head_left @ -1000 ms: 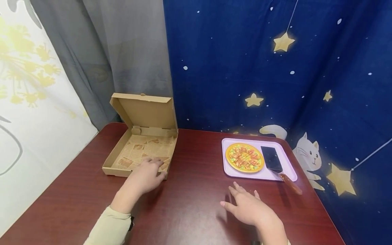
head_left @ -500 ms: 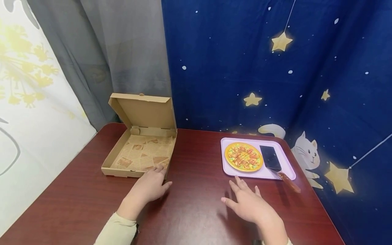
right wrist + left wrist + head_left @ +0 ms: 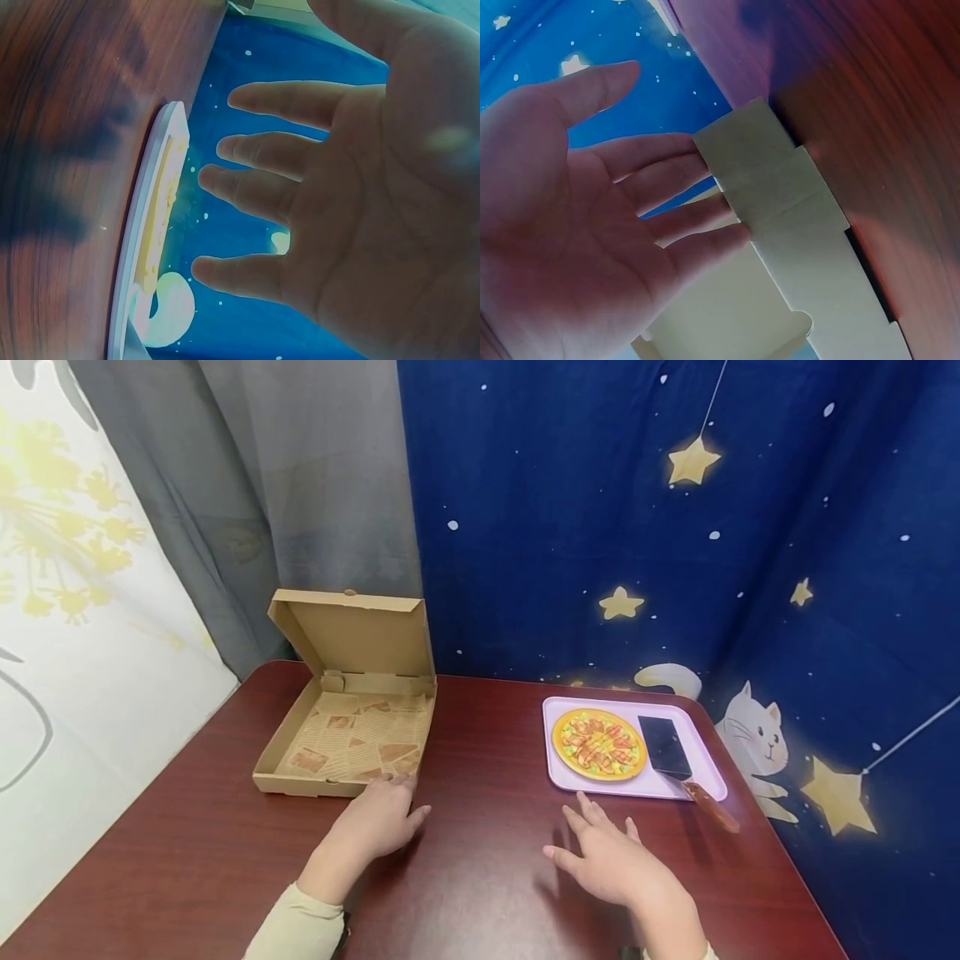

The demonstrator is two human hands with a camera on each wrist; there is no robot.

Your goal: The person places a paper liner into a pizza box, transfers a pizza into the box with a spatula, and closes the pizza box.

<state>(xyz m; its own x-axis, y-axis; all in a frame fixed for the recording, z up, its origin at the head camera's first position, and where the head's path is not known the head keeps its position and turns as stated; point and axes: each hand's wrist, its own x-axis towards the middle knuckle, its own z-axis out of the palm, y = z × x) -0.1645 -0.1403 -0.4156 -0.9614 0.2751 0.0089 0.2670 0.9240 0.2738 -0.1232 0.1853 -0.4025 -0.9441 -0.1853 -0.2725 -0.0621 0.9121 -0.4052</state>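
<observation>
An open cardboard pizza box [image 3: 300, 787] stands at the left of the table, its lid raised and patterned paper [image 3: 352, 739] lining the bottom. My left hand [image 3: 378, 818] is at the box's front right corner. In the left wrist view its fairly straight fingertips reach the top edge of the front wall [image 3: 769, 202], thumb apart. My right hand [image 3: 611, 860] hovers over the table with fingers spread and nothing in it. Beyond it, a round toy-like pizza [image 3: 598, 745] and a pizza server [image 3: 666, 748] with a wooden handle lie on a pale purple tray [image 3: 555, 768].
The dark red-brown table [image 3: 480, 868] carries the box and the tray. A grey curtain [image 3: 337, 485] and a blue star-patterned curtain [image 3: 555, 527] hang behind it. The server's handle [image 3: 712, 807] sticks out past the tray's front edge.
My left hand has drawn back from over the box's front part to its front right corner, moving slightly right. My right hand has barely moved; box and tray stay put.
</observation>
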